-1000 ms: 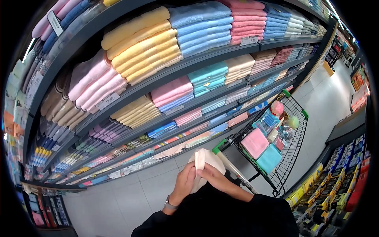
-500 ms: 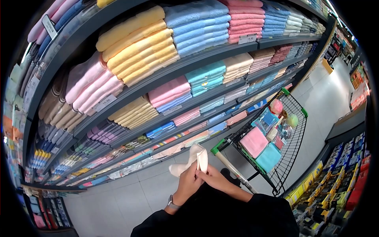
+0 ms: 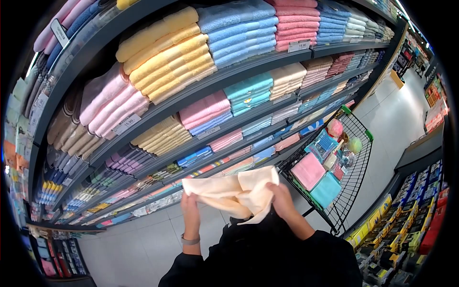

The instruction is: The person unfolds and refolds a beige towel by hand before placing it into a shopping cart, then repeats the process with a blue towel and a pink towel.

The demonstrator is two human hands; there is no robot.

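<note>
Fingers of both hands (image 3: 190, 200) (image 3: 282, 196) closed on a cream cloth (image 3: 234, 193); cloth spread between.

We see soft towels on a gray shelf (image 3: 191, 92).
Touching the yellow pile (image 3: 167, 60), we see a blue pile (image 3: 241, 37) on its right and a light pink pile (image 3: 112, 103) on its left. Farther right of the yellow pile is a bright pink pile (image 3: 296, 24). Lower and well to its right, we see a wire cart (image 3: 368, 136) with green corners.
</note>
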